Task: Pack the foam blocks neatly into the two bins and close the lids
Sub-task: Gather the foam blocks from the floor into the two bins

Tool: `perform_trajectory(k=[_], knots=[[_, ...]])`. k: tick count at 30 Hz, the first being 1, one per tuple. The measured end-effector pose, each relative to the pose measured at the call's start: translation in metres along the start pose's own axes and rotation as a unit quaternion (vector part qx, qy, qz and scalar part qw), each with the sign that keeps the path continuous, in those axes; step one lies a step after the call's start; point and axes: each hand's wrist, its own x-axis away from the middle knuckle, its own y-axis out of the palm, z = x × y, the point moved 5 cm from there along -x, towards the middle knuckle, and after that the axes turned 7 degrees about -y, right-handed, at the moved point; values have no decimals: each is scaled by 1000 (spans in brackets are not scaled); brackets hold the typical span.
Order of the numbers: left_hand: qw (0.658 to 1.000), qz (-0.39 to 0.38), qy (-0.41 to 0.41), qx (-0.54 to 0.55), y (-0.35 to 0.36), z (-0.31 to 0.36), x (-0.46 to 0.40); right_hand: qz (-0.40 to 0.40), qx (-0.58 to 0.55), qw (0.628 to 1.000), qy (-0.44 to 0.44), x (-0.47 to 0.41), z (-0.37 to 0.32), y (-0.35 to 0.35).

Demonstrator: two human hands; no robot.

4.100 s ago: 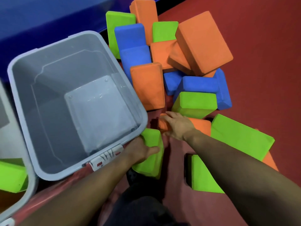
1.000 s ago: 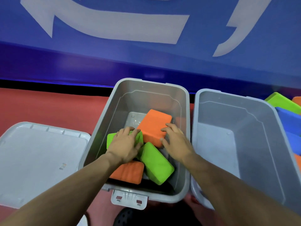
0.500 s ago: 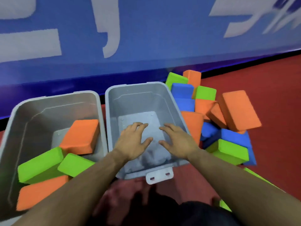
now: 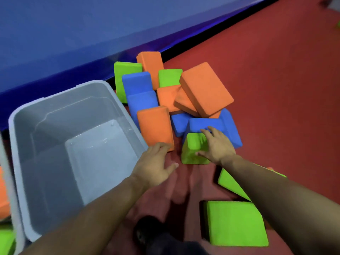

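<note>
Nearest you, a flat green foam block (image 4: 236, 222) lies on the red floor (image 4: 276, 89). Your right hand (image 4: 217, 145) is spread over the small green foam block (image 4: 193, 150), not yet clamped; your left hand (image 4: 156, 164) hovers open beside the empty grey plastic bin (image 4: 73, 144). Step: fetching blocks. Next, grip and carry it into the bin. Beyond, the foam pile (image 4: 184, 92) waits; the second bin is cropped at left

A grey bin (image 4: 77, 153) stands open and empty on the red floor. Beside its right wall, orange, blue and green foam blocks (image 4: 204, 89) lie in a loose pile.
</note>
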Motion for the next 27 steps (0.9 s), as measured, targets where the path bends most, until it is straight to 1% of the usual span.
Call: perform_trajectory(k=[2,5,6,9,11,14,16,19,21,24,25,27], knots=[[1000,-15,13,-5,15,7,-19,-11,-4,1000,15,-14,18,7],[999,-46,25,-1,38,20,-53,-43,-52,997,49,-26,34,22],[998,-56,31,-2,45,26,-64,-39,-68,995,53,-28,36,24],[995,-83,47,-24,63,46,-96,6,-99,993,56,-36,47,21],[994,-78,45,-69,72,56,-107,29,-71,996,42,-40,57,17],[979,-24,48,-197,81,61,-107,84,7,996,8,-44,68,11],[971,-15,73,-229,90,67,-100,105,36,994,-12,-45,73,12],[965,-38,112,-234,99,79,-89,101,15,994,-42,-47,73,20],[967,-55,110,-222,96,79,-82,113,14,992,-54,-47,67,19],[974,-69,101,-189,76,71,-69,113,54,991,-49,-40,55,9],[975,-74,106,-180,68,68,-64,112,35,992,-39,-36,54,6],[976,-87,112,-163,48,62,-53,126,-41,991,-8,-27,50,-6]])
